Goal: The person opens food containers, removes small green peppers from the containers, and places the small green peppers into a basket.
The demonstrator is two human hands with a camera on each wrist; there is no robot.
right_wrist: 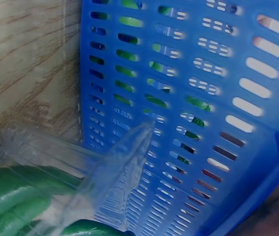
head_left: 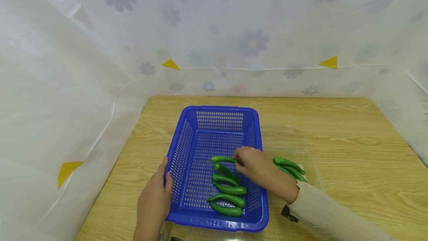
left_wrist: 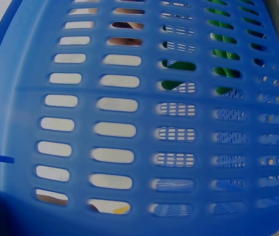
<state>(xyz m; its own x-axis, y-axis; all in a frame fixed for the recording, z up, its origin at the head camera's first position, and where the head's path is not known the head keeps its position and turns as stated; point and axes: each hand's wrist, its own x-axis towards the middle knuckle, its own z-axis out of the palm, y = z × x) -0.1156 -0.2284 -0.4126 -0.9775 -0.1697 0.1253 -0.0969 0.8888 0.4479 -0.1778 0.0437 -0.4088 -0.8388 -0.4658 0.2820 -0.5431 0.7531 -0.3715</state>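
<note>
A blue slotted basket (head_left: pixel 217 224) stands on the table, with several slim, glossy green cucumbers (head_left: pixel 229 190) lying along the right part of its floor. My left hand (head_left: pixel 153 192) grips the basket's left rim; the left wrist view is filled by the basket wall (left_wrist: pixel 120 118). Over the right side of the basket reaches my right hand (head_left: pixel 255 166), its fingertips pinching one end of a cucumber (head_left: pixel 222 159) above the others. Hidden behind the fingers is that cucumber's right end. More cucumbers (head_left: pixel 289 166) lie in a clear plastic container (head_left: pixel 312 170) right of the basket.
The clear container's thin wall (right_wrist: pixel 125 162) stands close beside the basket in the right wrist view. Under everything is a wood-grain table (head_left: pixel 361 151). Pale flowered sheeting (head_left: pixel 214 32) rises behind the table and at both sides.
</note>
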